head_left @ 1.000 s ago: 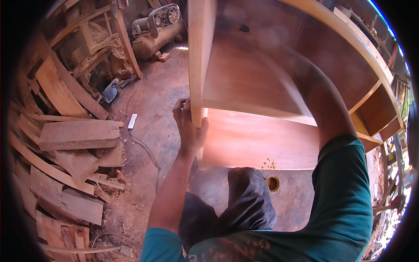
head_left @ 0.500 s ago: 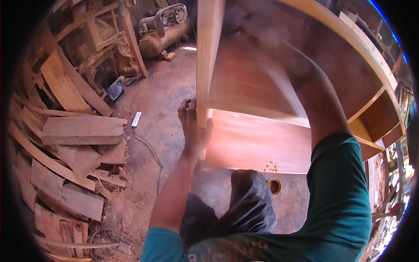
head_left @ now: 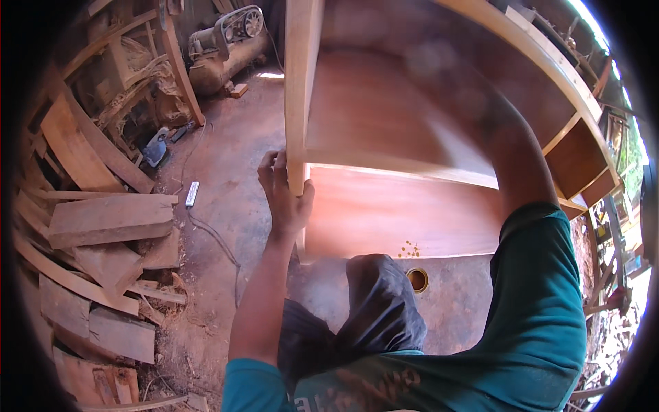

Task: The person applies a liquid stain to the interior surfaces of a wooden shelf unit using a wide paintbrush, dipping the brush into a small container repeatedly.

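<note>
One forearm point(head_left: 518, 147) farther right across cabinet point(head_left: 384, 123)

Dusty workshop floor point(head_left: 230, 154), reddish and grey: belt-driven air compressor point(head_left: 221, 71) at upper left, spoked pulley wheel point(head_left: 252, 25) on top, small wood block point(head_left: 239, 90) lying near tank. Blue-grey power tool point(head_left: 156, 147) rests on floor at foot of upright timber point(head_left: 180, 65). White power strip point(head_left: 192, 194) lies farther down, dark cord point(head_left: 218, 237) curving below it. Along left, wide brown plank point(head_left: 79, 151) leans above thick board point(head_left: 111, 218), which tops jumbled offcuts point(head_left: 122, 333) and long curved strip point(head_left: 72, 278).
</note>
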Demonstrator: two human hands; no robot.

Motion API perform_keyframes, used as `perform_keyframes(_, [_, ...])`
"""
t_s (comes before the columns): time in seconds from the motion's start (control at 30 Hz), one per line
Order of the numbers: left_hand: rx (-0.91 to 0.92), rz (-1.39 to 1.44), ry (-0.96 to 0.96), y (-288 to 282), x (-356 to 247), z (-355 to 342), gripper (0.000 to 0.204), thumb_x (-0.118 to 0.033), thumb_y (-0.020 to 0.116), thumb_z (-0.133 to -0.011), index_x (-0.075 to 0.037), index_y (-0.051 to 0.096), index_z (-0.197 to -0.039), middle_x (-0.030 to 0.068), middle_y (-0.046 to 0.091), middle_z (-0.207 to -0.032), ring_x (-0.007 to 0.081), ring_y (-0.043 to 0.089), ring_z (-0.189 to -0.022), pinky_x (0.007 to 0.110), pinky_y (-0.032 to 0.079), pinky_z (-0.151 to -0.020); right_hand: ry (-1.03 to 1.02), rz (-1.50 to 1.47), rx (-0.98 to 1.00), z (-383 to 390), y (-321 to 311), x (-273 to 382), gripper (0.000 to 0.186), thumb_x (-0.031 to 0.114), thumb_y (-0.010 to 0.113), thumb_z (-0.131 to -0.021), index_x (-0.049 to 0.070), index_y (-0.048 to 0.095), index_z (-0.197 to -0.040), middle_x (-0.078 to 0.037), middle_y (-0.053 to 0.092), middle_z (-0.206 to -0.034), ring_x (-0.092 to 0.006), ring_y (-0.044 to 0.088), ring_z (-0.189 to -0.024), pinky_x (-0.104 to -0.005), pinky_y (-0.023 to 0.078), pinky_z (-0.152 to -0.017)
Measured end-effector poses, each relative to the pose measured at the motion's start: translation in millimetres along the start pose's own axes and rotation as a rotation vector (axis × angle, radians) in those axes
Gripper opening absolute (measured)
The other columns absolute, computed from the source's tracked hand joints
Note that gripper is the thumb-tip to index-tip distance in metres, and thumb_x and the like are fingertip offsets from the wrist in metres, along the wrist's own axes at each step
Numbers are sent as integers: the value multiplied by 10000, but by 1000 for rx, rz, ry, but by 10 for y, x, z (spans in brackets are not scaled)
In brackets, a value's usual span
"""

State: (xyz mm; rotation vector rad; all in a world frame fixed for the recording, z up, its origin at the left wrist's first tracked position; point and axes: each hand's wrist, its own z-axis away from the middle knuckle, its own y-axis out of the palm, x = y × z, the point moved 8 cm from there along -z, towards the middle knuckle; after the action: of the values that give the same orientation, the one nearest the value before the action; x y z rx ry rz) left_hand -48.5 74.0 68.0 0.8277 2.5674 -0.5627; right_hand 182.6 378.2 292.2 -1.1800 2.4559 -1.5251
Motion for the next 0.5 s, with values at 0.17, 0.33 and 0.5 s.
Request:
perform_keyframes(0.17, [-3,-22,6,3,-17,-51,650,-86,605,-735,19,456,-1359,196,481,-1339,416,391,-1247,542,327,-1059,-59,200,-5,504,-321,370,263,233,641,-882,81,727,-1079,-75,703,-869,-202,668,-773,-342,548,-694])
perform_keyframes(0.33, [32,-111,8,-202,41,46,625,-96,601,-737,6,480,-1341,168,486,-1372,411,402,-1250,537,324,-1060,-84,301,69,1300,-257,725,258,245,639,-889,65,726,-1052,-80,700,-841,-198,665,-742,-339,544,-678])
perform_keyframes(0.5, [-26,43,35,21,-97,-58,631,-90,594,-732,-1,483,-1346,169,490,-1370,404,411,-1243,525,331,-1052,-154,446,-6,1033,-491,818,260,257,636,-895,50,725,-1024,-86,698,-814,-194,661,-711,-337,541,-662])
